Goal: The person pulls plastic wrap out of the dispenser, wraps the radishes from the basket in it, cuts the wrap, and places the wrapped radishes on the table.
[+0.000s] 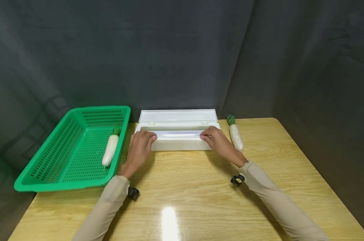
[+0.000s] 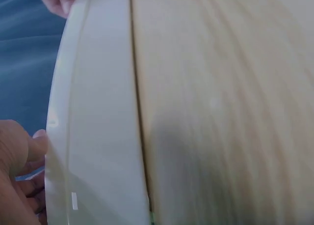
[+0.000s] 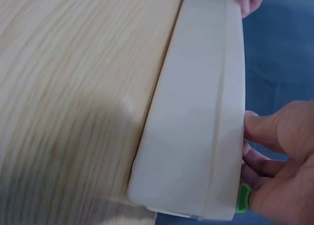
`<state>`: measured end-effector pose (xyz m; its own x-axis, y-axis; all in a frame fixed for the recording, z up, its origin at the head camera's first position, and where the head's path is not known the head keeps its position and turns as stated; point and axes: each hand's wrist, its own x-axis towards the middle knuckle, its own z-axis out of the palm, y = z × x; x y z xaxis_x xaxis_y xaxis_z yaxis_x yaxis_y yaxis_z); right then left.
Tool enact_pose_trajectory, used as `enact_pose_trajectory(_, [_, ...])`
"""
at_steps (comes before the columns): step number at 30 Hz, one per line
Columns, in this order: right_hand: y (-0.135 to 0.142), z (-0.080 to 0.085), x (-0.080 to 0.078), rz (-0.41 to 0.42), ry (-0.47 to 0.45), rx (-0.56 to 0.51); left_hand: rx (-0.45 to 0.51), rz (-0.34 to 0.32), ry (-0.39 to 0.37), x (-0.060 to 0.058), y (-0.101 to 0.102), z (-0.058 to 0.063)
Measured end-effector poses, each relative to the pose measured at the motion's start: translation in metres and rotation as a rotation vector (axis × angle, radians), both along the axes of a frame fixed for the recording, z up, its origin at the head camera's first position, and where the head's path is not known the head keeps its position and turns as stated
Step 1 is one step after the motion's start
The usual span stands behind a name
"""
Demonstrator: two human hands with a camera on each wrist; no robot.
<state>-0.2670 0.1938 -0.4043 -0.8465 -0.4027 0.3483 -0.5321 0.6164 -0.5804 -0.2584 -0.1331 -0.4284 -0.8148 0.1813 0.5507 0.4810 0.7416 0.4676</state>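
Near the back of the table (image 1: 176,187) sits a cling-film dispenser (image 1: 182,145), its lid (image 1: 178,116) at its 12 o'clock, a curtain (image 1: 139,50) beyond. Film (image 1: 177,134) lies in it, between the left hand (image 1: 139,145) past 8 o'clock and the right hand (image 1: 219,142) past 3. Its 9 o'clock has a basket (image 1: 64,185), a daikon (image 1: 110,150) inside at the basket's 3; a second daikon (image 1: 236,136) lies at the dispenser's 3.

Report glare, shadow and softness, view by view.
Head: white glare at bottom centre on the wooden table; left wrist: table grain soft, a blurry shadow across it, outer edge of the white lidded box bowed; right wrist: another soft-edged shadow on the table.
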Motion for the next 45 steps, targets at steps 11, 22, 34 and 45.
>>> enact_pose_trajectory(11, [0.002,0.002,-0.001,-0.054,-0.009,-0.145,0.199,0.061,-0.130,-0.005,0.008,0.016])
enact_pose_trajectory(22, [-0.002,-0.008,-0.007,-0.064,0.070,-0.114,0.177,0.121,-0.091,-0.007,0.015,0.016])
enact_pose_trajectory(34, [-0.003,-0.011,-0.009,-0.050,0.300,0.115,0.114,0.153,0.042,-0.007,0.017,0.009])
enact_pose_trajectory(45, [0.001,-0.012,-0.008,0.019,0.391,0.111,0.122,0.115,0.184,-0.008,0.014,0.005])
